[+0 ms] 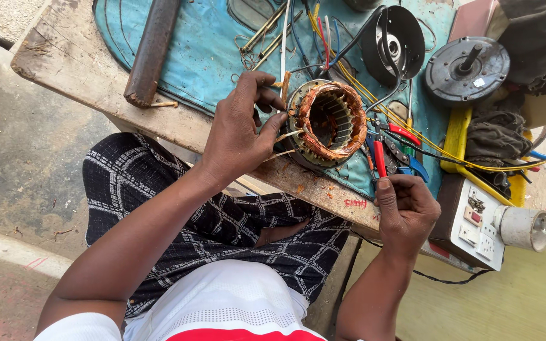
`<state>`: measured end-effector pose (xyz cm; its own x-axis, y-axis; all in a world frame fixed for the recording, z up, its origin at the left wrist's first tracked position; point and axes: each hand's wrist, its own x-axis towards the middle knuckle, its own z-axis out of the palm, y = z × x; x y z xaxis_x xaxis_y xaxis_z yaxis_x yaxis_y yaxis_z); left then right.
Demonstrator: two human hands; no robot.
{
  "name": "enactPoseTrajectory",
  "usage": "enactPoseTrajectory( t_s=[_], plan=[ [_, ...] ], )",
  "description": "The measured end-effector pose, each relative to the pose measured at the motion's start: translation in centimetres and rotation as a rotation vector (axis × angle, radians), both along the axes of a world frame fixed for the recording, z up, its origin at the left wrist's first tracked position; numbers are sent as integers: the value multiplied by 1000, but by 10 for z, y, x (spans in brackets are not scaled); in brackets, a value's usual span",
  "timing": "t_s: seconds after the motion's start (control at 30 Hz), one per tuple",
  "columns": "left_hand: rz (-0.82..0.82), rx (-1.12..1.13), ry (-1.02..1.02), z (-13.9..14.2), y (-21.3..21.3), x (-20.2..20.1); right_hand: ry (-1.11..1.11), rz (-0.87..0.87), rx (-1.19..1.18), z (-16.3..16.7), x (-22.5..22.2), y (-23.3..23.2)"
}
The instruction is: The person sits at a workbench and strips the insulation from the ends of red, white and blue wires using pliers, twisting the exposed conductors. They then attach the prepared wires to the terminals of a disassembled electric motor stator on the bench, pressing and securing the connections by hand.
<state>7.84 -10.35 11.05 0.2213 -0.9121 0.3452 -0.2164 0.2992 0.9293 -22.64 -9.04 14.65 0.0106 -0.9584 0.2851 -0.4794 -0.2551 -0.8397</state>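
Two bare hands at work over a motor stator (328,123), ringed with copper windings and set on its side at the near edge of the wooden surface (90,76), open bore tipped toward the wearer so the slots can be reached. Left hand (242,129) pressed against the stator's left rim, fingers bent and pinched on thin pale slivers (287,134) jutting from the winding slots, thumb braced near the rim to steady the core. Right hand (406,208) curled loosely just below the surface edge, fingertips drawn together as if nipping something small; what it holds, if anything, cannot be told. Hovering just under red-handled pliers (380,155) and a blue-handled tool (417,167), both laid close to the stator's right side, within easy reach.

Turquoise cloth (203,57) spread beneath the stator, likely to cushion parts and catch scraps. Coloured leads (323,31) trailing from the windings toward the far side, yellow wires (424,139) running off to the right. Rusty metal bar (151,50) lying diagonally at the far left, well apart. Black end cover (393,43) and grey rotor plate with shaft (467,71) parked beyond the stator, out of the way. White switch-and-socket board (478,224) with a bulb holder (519,227) at the right corner. Patterned trousers (159,183) under the surface edge, knees tucked close to the work.
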Motion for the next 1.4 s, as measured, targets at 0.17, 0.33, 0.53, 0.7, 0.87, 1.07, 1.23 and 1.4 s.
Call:
enactPoseTrajectory(
  t_s=[0.17, 0.33, 0.53, 0.7, 0.87, 1.07, 1.23, 1.4],
  plan=[
    [9, -25, -81, -1, -5, 0, -32, 38, 7, -4, -1, 3],
    [25, -69, -155, 2, -4, 6, 1, 28, 16, -5, -3, 5],
    [-3, -28, -265, 16, 1, 6, 5, 51, 19, -6, 0, 7],
    [-24, -45, -242, 25, 8, 3, -24, 74, 23, -8, 4, 9],
    [-11, -55, -246, 27, 8, 2, -7, 63, 33, -11, 3, 11],
    [30, -30, -206, 21, 5, 9, -37, 61, 56, -17, -2, 15],
    [19, -32, -148, 16, 6, 10, -77, 51, 80, -24, -4, 22],
    [57, -59, -193, 18, 7, 20, -111, 62, 71, -28, -9, 32]
  ],
)
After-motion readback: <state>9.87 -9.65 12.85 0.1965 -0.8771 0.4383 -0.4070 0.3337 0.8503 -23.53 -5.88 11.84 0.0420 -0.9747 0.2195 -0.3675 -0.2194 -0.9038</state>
